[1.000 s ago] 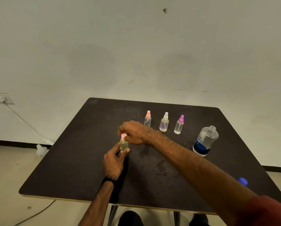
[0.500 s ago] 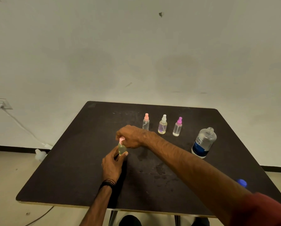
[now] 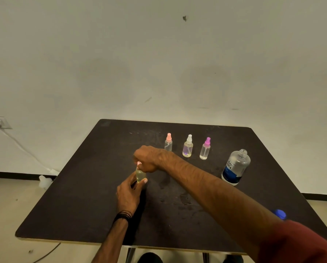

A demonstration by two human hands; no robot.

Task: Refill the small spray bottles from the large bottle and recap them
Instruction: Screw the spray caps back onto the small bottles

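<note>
At counter center, left hand grips a small bottle w/ yellowish liquid; right hand pinches its pink cap. Behind: three capped spray bottles. At right, big bottle, uncapped, label reads "re-nu"; blue cap near the edge.

Right hand closed further over pink cap, now nearly hidden; bottle slightly tilted left.
</note>
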